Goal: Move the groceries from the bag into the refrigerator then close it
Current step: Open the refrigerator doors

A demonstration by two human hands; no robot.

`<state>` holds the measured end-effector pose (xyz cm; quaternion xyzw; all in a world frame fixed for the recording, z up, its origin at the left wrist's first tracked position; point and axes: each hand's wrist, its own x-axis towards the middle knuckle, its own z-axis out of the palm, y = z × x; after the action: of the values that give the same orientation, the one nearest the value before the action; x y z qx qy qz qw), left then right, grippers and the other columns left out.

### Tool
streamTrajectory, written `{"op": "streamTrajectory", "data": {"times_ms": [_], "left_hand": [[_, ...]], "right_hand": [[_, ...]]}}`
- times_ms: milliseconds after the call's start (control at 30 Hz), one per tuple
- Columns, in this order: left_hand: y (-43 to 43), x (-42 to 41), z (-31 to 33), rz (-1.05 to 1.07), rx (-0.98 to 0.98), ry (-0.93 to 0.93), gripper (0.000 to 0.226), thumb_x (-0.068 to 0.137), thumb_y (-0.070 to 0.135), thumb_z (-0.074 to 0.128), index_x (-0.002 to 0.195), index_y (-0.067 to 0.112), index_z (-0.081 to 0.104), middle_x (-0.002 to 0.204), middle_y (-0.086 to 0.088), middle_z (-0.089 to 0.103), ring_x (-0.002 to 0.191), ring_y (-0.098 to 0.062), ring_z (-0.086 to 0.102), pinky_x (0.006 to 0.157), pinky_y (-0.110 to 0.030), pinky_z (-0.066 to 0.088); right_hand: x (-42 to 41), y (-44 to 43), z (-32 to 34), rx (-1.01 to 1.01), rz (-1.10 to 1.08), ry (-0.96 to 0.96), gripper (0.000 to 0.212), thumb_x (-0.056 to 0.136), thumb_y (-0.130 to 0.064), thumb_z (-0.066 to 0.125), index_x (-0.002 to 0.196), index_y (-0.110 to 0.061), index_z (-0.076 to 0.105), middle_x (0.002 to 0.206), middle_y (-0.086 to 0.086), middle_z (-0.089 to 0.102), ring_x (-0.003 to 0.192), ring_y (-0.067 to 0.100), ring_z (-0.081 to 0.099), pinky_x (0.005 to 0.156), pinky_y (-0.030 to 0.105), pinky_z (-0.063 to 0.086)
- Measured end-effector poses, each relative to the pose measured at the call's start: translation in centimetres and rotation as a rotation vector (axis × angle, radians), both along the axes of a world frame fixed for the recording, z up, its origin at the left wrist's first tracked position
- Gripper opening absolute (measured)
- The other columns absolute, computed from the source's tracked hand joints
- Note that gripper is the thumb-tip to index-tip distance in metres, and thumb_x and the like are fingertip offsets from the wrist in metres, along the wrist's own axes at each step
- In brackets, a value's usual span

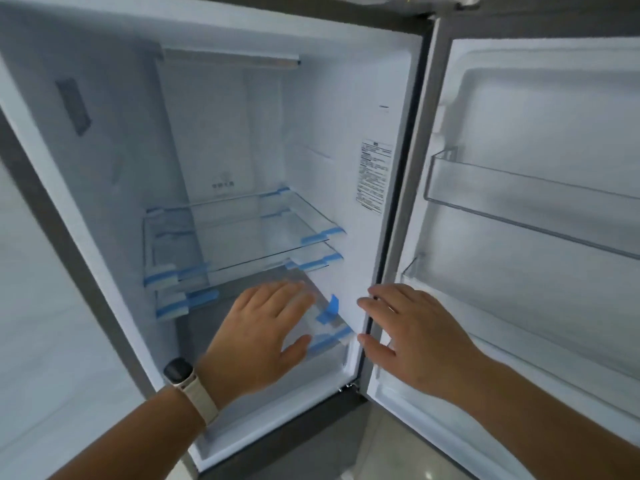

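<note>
The refrigerator (346, 98) stands open in front of me, white inside. Its door (519, 116) is swung out to the right. Glass shelves (242, 230) taped down with blue tape sit low in the compartment, with nothing on them. My left hand (256, 337), with a watch on the wrist, reaches in over the lowest shelf with straight fingers and holds nothing. My right hand (412, 337) hovers at the hinge side, fingers spread, near the door's inner edge, and holds nothing. No bag or groceries are in view.
Clear door bins (519, 199) run across the inside of the door. A printed label (374, 174) is stuck on the right inner wall. A pale wall (41, 306) lies to the left and grey floor (381, 455) below.
</note>
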<state>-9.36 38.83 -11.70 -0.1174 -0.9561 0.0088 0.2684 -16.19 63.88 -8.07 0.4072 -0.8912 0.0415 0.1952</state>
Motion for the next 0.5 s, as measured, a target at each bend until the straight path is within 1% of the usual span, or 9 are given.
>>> {"op": "streamTrajectory", "data": {"times_ms": [67, 133, 167, 267, 333, 400, 467, 500], "left_hand": [[-3.0, 1.5, -1.0, 0.059, 0.008, -0.036, 0.053, 0.088, 0.050, 0.051, 0.132, 0.022, 0.056, 0.133, -0.004, 0.062, 0.121, -0.026, 0.055, 0.101, -0.041, 0.041], [-5.6, 3.5, -2.1, 0.122, 0.021, -0.089, 0.052, 0.089, 0.051, 0.050, 0.131, 0.021, 0.058, 0.132, -0.004, 0.063, 0.118, -0.028, 0.059, 0.099, -0.044, 0.046], [-6.7, 4.6, -2.6, 0.152, 0.022, -0.110, 0.051, 0.089, 0.051, 0.050, 0.130, 0.021, 0.059, 0.131, -0.004, 0.063, 0.118, -0.028, 0.060, 0.099, -0.044, 0.046], [-9.9, 8.0, -4.2, 0.224, 0.037, -0.159, 0.050, 0.089, 0.050, 0.052, 0.131, 0.023, 0.061, 0.133, -0.001, 0.062, 0.121, -0.025, 0.058, 0.105, -0.040, 0.037], [-11.7, 10.1, -4.6, 0.266, 0.028, -0.158, 0.048, 0.089, 0.048, 0.054, 0.130, 0.024, 0.062, 0.136, 0.000, 0.061, 0.124, -0.024, 0.055, 0.107, -0.037, 0.032], [-13.1, 12.0, -4.4, 0.315, 0.007, -0.143, 0.047, 0.091, 0.048, 0.053, 0.131, 0.024, 0.061, 0.138, -0.001, 0.059, 0.126, -0.024, 0.053, 0.108, -0.040, 0.035], [-14.3, 13.8, -3.8, 0.370, 0.009, -0.131, 0.049, 0.092, 0.048, 0.048, 0.133, 0.024, 0.059, 0.138, -0.003, 0.060, 0.125, -0.027, 0.056, 0.105, -0.046, 0.042], [-14.9, 14.5, -3.5, 0.401, 0.011, -0.129, 0.049, 0.093, 0.048, 0.046, 0.133, 0.024, 0.059, 0.138, -0.003, 0.060, 0.125, -0.028, 0.057, 0.105, -0.047, 0.043]], "right_hand": [[0.0, -3.9, -0.6, 0.005, 0.061, -0.015, 0.045, 0.088, -0.050, 0.045, 0.115, -0.020, 0.065, 0.116, 0.000, 0.064, 0.102, 0.022, 0.062, 0.081, 0.037, 0.056], [0.0, -7.7, -1.5, 0.024, 0.134, -0.044, 0.047, 0.089, -0.049, 0.045, 0.118, -0.017, 0.063, 0.120, 0.003, 0.062, 0.106, 0.024, 0.060, 0.085, 0.038, 0.053], [0.2, -9.6, -1.9, 0.040, 0.171, -0.057, 0.048, 0.090, -0.050, 0.045, 0.121, -0.017, 0.061, 0.122, 0.003, 0.061, 0.109, 0.024, 0.058, 0.087, 0.039, 0.052], [1.5, -14.4, -3.2, 0.061, 0.261, -0.079, 0.052, 0.091, -0.051, 0.043, 0.126, -0.016, 0.061, 0.126, 0.005, 0.061, 0.113, 0.025, 0.058, 0.091, 0.040, 0.050], [2.7, -17.1, -3.7, 0.071, 0.312, -0.078, 0.053, 0.091, -0.051, 0.042, 0.126, -0.017, 0.062, 0.126, 0.005, 0.062, 0.113, 0.024, 0.059, 0.093, 0.040, 0.050], [3.8, -19.4, -4.0, 0.078, 0.374, -0.089, 0.053, 0.091, -0.052, 0.041, 0.127, -0.017, 0.061, 0.127, 0.004, 0.062, 0.113, 0.023, 0.059, 0.093, 0.040, 0.050], [4.6, -21.3, -4.1, 0.090, 0.433, -0.093, 0.053, 0.092, -0.052, 0.040, 0.128, -0.019, 0.059, 0.128, 0.003, 0.061, 0.114, 0.022, 0.058, 0.094, 0.039, 0.049], [5.0, -22.2, -4.0, 0.097, 0.465, -0.092, 0.052, 0.093, -0.053, 0.039, 0.129, -0.020, 0.058, 0.128, 0.001, 0.060, 0.115, 0.021, 0.058, 0.094, 0.037, 0.049]]}}
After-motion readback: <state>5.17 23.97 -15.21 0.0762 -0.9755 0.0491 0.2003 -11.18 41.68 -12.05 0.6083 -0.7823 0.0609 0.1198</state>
